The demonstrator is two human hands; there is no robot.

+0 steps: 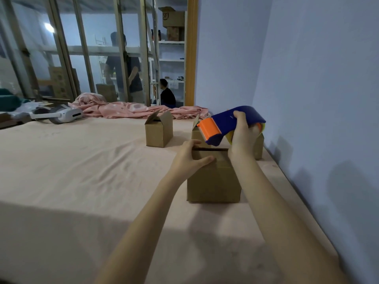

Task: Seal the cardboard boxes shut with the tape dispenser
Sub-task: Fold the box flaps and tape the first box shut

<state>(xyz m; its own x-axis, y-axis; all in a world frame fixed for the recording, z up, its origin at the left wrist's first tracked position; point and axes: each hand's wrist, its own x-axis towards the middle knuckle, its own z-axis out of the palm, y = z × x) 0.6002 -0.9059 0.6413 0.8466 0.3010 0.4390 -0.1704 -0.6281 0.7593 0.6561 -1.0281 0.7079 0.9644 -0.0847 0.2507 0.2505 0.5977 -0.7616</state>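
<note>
**Cardboard box steadied, tape dispenser held above it**

Cardboard fills the middle of my head view: the nearest box [213, 177] stands on the pink bed sheet [82, 165], close to the wall [317, 78] on the right. Its top flaps are folded down, with a dark slit showing along the far edge. My left hand [189, 158] rests on the box's top left corner, fingers over the top and thumb stretched along the near side, so that grip is laid on the cardboard rather than curled round it.

My right hand [242, 136] is clamped on the tape dispenser [231, 124], fingers wrapped over its blue body. It hangs just above the far edge of the nearest box, its orange front end pointing left. A yellowish tape roll shows beneath the blue shell, beside my palm.

Behind the dispenser a second box [258, 147] is mostly hidden; I cannot tell whether it is closed. Further left a third box [159, 130] stands apart with its top flaps raised.

At the far edge of the bed lies a crumpled pink blanket [127, 108], and to its left a white headset [65, 114].
</note>
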